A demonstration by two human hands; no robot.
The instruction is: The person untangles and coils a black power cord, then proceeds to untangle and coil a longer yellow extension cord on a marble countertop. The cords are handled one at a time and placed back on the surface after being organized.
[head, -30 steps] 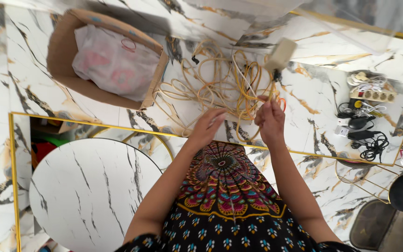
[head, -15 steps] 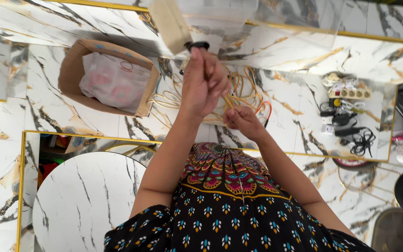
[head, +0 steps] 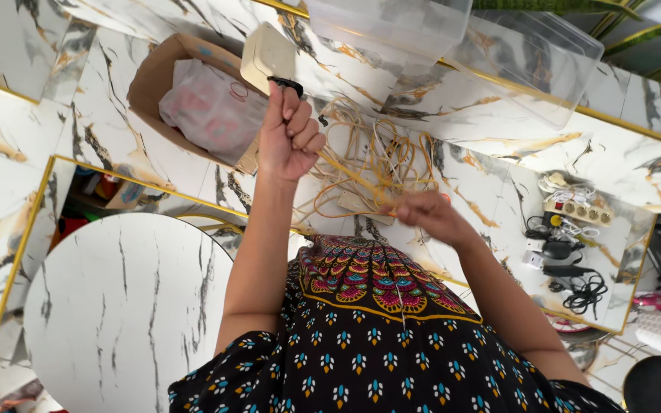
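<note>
Two hands: left hand point(head: 288, 138), right hand point(head: 426, 214) | one yellow cord point(head: 350, 177) | one cardboard box point(head: 154, 84)

Single head-worn view, looking steeply down from above the person's chest onto the marble-pattern desk point(head: 491, 145). Frame is tilted, desk edge running diagonally. Close range: both forearms fill the centre, left hand point(head: 288, 138) raised nearest the lens, right hand point(head: 426, 214) lower, beside it. No second view.

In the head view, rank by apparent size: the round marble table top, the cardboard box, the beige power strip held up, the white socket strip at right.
1. round marble table top, though it sits nearer the camera
2. cardboard box
3. beige power strip, raised toward the camera
4. white socket strip
</note>
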